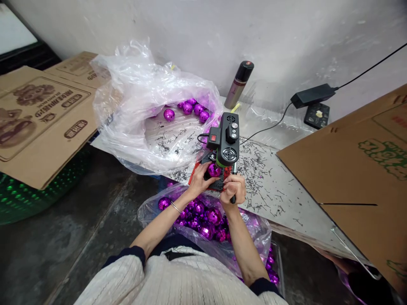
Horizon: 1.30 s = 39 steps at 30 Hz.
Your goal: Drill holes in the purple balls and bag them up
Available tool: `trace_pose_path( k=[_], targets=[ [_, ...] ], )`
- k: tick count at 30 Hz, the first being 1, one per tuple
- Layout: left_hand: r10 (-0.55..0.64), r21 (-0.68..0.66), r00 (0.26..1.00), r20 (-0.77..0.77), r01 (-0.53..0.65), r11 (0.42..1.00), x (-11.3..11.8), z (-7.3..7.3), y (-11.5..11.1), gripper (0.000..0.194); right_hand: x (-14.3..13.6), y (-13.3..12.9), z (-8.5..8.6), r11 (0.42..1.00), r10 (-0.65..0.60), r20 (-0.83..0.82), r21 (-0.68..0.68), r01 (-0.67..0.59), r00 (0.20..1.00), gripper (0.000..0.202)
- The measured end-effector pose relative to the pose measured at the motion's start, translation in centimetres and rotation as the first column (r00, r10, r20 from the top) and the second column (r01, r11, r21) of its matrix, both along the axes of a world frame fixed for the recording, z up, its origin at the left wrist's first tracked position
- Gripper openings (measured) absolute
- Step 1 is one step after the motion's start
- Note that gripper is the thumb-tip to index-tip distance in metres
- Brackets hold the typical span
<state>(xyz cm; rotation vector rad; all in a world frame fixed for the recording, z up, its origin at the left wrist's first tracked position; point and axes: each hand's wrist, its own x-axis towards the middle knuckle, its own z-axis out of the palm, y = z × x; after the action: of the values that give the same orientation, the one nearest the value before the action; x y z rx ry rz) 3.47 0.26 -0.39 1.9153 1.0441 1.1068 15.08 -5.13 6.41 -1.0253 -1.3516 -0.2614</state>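
Note:
My left hand (200, 180) holds a shiny purple mirror ball (214, 170) between thumb and fingers, under the head of a small black bench machine (229, 137). Wrapped round the machine's black lever handle (233, 198) is my right hand (233, 188). The lever points down toward me. Part of the machine's red and black base (219, 184) shows between my hands. The tool tip over the ball is hidden by the machine's head. Just below my hands, a clear plastic bag (149, 209) holds several more purple balls (206, 231).
A large clear bag (133, 97) with several purple balls (187, 108) lies open on the white table (270, 190). Black scraps litter the tabletop. Behind stand a spray can (239, 84) and a power adapter (313, 95) with cable. Cardboard (356, 169) flanks the right, another box (47, 114) the left.

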Motion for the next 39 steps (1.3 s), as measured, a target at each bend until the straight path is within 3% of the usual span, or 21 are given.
trace_pose_path(
  k=[5,10,12,18,21,24,28,30,33,36,39],
  targets=[
    [-0.003,0.021,1.0,-0.005,0.003,1.0,-0.1,0.1,0.0,0.057,0.1,0.0,-0.4,1.0,-0.003,0.015,0.005,0.003,1.0,0.029],
    [0.007,0.039,1.0,0.015,-0.007,0.999,0.1,0.0,0.0,0.057,0.7,0.0,-0.6,1.0,0.025,0.139,-0.003,-0.025,0.99,0.029],
    [0.001,0.026,1.0,0.018,-0.002,1.0,0.2,-0.1,0.1,0.059,0.7,-0.1,0.4,1.0,0.005,0.093,-0.003,-0.004,0.996,0.032],
    [-0.042,-0.011,0.997,0.07,0.042,0.999,-1.1,-0.4,-0.4,0.065,0.1,0.0,5.5,0.995,-0.028,-0.06,-0.095,0.022,0.998,0.036],
    [-0.044,-0.019,0.993,0.106,0.046,0.999,-3.2,0.3,-2.1,0.064,0.0,0.1,6.4,0.992,-0.039,-0.065,-0.123,0.031,0.997,0.036],
    [-0.019,-0.084,0.994,0.107,0.028,0.996,-5.1,1.9,-4.9,0.065,0.4,0.0,6.5,0.99,-0.026,0.011,-0.14,0.028,1.0,0.034],
    [-0.187,-0.095,0.982,0.016,0.188,0.978,-5.4,4.2,-8.9,0.066,1.7,-0.3,7.2,0.981,0.058,0.193,-0.195,-0.02,0.98,0.03],
    [-0.343,-0.049,0.936,-0.077,0.34,0.939,-4.5,4.7,-10.6,0.067,2.5,-0.2,7.6,0.961,0.103,0.277,-0.275,-0.024,0.955,0.031],
    [-0.521,0.023,0.805,-0.284,0.549,0.835,-2.6,4.6,-12.6,0.061,3.6,-0.2,7.8,0.919,0.158,0.342,-0.395,-0.011,0.926,0.037],
    [-0.534,0.044,0.675,-0.509,0.64,0.767,-0.7,4.0,-13.9,0.052,4.0,-0.2,7.6,0.894,0.226,0.374,-0.446,-0.039,0.9,0.04],
    [-0.484,-0.003,0.566,-0.668,0.648,0.762,0.8,3.3,-14.6,0.053,4.3,-0.6,7.5,0.888,0.26,0.369,-0.454,-0.071,0.892,0.041]
  ],
)
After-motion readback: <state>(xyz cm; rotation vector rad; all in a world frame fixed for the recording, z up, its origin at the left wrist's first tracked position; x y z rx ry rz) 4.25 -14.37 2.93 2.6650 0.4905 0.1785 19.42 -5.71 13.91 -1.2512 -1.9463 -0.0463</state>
